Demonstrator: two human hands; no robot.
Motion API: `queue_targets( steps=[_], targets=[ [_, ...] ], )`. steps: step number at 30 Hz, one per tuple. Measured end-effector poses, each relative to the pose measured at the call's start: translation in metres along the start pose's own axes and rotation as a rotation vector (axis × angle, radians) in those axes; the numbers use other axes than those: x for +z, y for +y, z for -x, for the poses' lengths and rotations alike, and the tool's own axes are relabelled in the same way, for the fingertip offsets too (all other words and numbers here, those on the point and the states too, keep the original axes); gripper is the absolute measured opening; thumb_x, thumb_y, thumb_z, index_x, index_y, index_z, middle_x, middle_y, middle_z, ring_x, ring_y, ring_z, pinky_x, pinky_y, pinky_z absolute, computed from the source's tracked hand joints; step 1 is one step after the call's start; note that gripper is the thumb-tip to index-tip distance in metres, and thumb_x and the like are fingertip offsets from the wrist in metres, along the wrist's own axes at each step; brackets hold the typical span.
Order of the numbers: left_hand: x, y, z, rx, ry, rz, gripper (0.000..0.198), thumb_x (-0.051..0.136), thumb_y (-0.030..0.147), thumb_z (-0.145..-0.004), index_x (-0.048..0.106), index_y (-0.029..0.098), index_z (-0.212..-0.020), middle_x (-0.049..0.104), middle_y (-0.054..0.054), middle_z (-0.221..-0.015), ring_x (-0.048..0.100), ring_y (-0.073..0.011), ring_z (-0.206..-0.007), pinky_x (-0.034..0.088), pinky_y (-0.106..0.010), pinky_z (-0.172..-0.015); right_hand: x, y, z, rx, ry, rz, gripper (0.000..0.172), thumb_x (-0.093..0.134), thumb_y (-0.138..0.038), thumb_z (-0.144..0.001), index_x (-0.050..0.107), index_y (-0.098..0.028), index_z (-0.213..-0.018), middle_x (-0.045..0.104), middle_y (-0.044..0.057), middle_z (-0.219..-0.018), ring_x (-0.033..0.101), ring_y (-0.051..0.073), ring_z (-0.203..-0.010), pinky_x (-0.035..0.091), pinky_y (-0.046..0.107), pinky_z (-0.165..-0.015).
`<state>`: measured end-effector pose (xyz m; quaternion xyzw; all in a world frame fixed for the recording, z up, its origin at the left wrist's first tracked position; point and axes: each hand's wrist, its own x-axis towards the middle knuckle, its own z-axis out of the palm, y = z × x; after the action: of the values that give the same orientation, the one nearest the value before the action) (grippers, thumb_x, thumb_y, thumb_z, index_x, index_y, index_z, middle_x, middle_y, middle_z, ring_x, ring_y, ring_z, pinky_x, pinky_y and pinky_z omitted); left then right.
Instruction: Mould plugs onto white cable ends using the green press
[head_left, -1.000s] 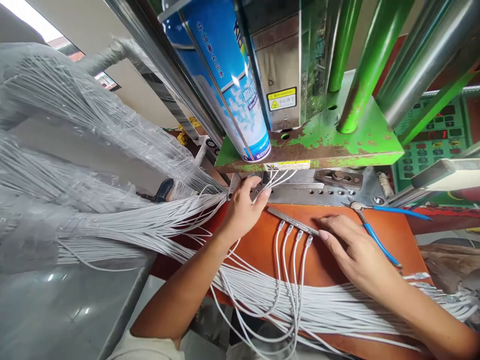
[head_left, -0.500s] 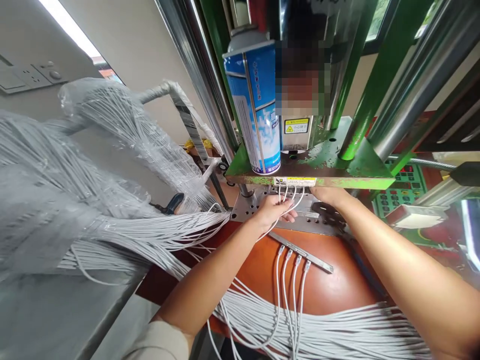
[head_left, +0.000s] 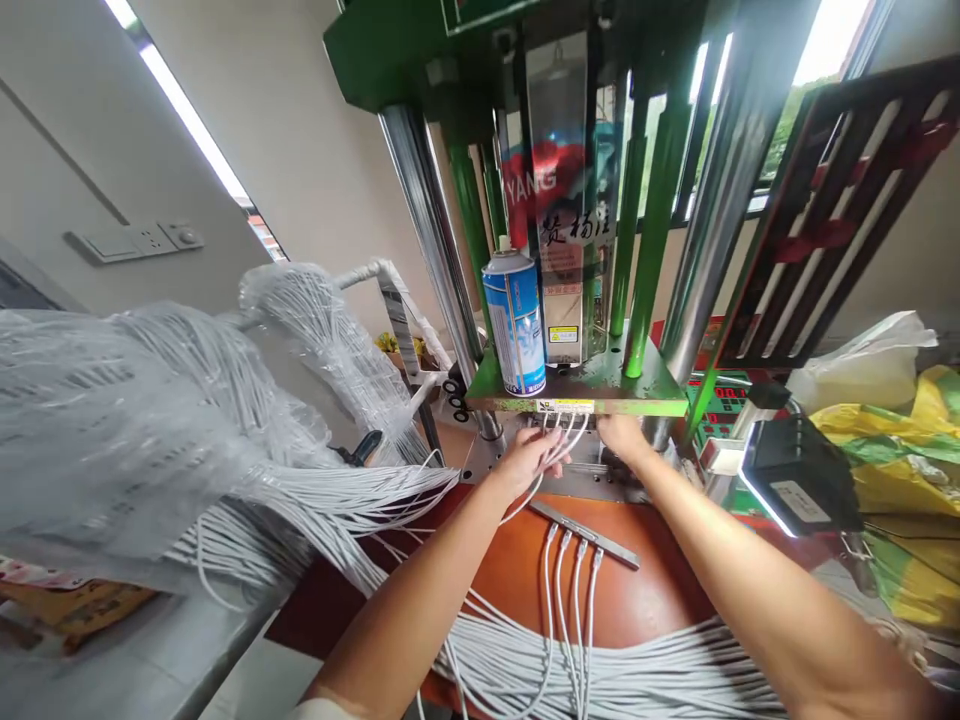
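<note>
- The left hand [head_left: 529,462] is held curved over thin white cables [head_left: 553,448] at a steel mold plate [head_left: 487,458]; its fingers are slightly apart, and whether the cables are pinched cannot be told.
- The right hand [head_left: 622,437] is reached in just beside it, under a green platen [head_left: 577,400]; its fingers are hidden, so their state cannot be told.
- Four connectors [head_left: 581,548] are laid side by side just below a steel bar [head_left: 585,533], near the top edge of an orange mat [head_left: 645,590].
- The cables are judged light, limp and easily tangled; the connectors look small and delicate and are best taken by the cable just behind them.
- More cable lies across the mat's near edge, and plastic-wrapped bundles [head_left: 150,430] are heaped at the left.
- "YANG" and Chinese characters are readable on a banner [head_left: 559,180] behind the platen; a yellow warning label [head_left: 563,334] is too small to read, as is the print on a blue-and-white spray can [head_left: 514,325] standing on the platen.
</note>
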<state>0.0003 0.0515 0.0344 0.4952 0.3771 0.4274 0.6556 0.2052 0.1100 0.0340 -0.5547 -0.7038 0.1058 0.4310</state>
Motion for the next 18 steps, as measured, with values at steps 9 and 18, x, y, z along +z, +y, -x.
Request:
queue_targets(
  steps=[9,18],
  targets=[
    [0.044,-0.001,0.115,-0.179,-0.039,0.039,0.054,0.063,0.064,-0.09,0.064,0.011,-0.085,0.05,0.003,-0.047,0.026,-0.0033,-0.035,0.013,-0.02,-0.038,-0.022,-0.017,0.121,0.025,0.006,0.088,0.025,0.037,-0.041,-0.106,0.053,-0.023,-0.1,0.062,0.009,-0.1,0.061,0.025,-0.091,0.049,0.039,-0.081],
    [0.071,0.0,0.167,-0.144,0.063,0.037,0.056,0.067,0.067,-0.087,0.061,0.012,-0.077,0.036,0.007,-0.054,0.022,-0.0029,-0.044,0.009,-0.022,-0.042,-0.028,-0.006,0.147,0.157,-0.051,0.182,0.028,0.035,-0.042,-0.103,0.049,-0.023,-0.087,0.058,0.01,-0.089,0.055,0.026,-0.079,0.04,0.04,-0.072]
  ],
)
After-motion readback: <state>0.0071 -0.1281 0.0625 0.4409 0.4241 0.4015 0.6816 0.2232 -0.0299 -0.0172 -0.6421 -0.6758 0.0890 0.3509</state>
